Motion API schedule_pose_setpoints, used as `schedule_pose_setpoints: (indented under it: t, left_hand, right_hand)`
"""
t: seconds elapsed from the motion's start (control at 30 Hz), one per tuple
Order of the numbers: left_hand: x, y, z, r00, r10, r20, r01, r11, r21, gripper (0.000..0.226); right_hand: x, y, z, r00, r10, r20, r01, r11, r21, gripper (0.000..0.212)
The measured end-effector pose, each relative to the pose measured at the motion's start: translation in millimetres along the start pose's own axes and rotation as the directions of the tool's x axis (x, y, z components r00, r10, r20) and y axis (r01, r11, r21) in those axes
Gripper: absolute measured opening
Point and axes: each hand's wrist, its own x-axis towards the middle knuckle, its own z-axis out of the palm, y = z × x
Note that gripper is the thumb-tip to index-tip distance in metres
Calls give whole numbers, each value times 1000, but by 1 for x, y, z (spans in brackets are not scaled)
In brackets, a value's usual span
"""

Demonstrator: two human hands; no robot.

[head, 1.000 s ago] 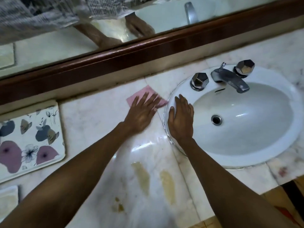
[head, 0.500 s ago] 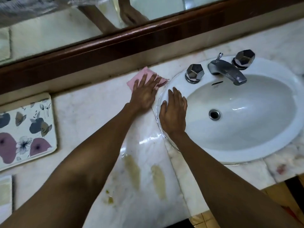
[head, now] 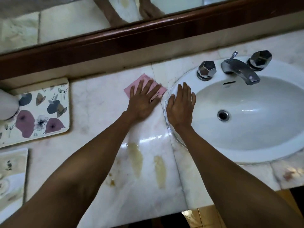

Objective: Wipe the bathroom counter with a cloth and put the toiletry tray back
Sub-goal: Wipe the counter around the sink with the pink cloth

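Observation:
On the white marble counter (head: 102,99), my left hand (head: 143,102) presses flat with spread fingers on a pink cloth (head: 141,80), just left of the sink and near the back wall. My right hand (head: 181,107) rests flat and empty on the left rim of the white sink (head: 246,155). The floral toiletry tray (head: 41,111) lies at the counter's far left against the back wall. A white object (head: 7,106) stands on its left end, cut off by the frame.
A chrome faucet (head: 238,71) with two faceted knobs sits behind the basin. Yellowish stains (head: 135,155) mark the counter near its front edge. A wooden mirror frame (head: 148,37) runs along the back. Another pale dish (head: 11,170) lies at the lower left.
My left hand has slid the pink cloth back toward the wall and slightly left, away from the sink. My right hand has stayed on the sink rim. The view has shifted left.

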Motion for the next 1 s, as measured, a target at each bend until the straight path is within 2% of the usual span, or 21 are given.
schedule_pose_setpoints:
  t: [0.13,0.27,0.4,0.47,0.6,0.7,0.8,0.97,1.0]
  left_hand:
    - [-7,4,4,996,-67,-63,66,998,-22,51]
    - [-60,-13,8,989,-127,-82,127,992,-6,50]
    - [-131,-44,2,981,-188,-37,190,981,29,49]
    - [-140,-65,-6,973,-231,11,231,973,29,51]
    - [-133,-76,-14,959,-283,14,283,959,1,52]
    - [-149,-61,-6,957,-289,-19,287,955,-69,59]
    - [-184,-50,7,962,-272,-28,267,958,-107,49]
    - [-211,-58,5,974,-224,13,225,972,-72,62]
    - [-207,-62,3,971,-237,3,237,967,-90,59]
  right_hand:
    - [-1,2,0,1000,-12,8,12,999,47,49]
    - [-4,5,-3,998,-31,60,26,995,95,52]
    - [-16,9,-14,987,-65,149,46,991,126,55]
    - [-26,16,-22,972,-96,216,62,985,158,56]
    - [-54,24,-38,935,-185,304,158,981,113,59]
    - [-74,30,-49,914,-221,341,208,975,75,60]
    - [-79,29,-55,904,-237,355,227,971,71,59]
    - [-80,29,-55,895,-246,373,231,969,86,60]
    - [-80,31,-55,890,-253,379,237,967,89,60]
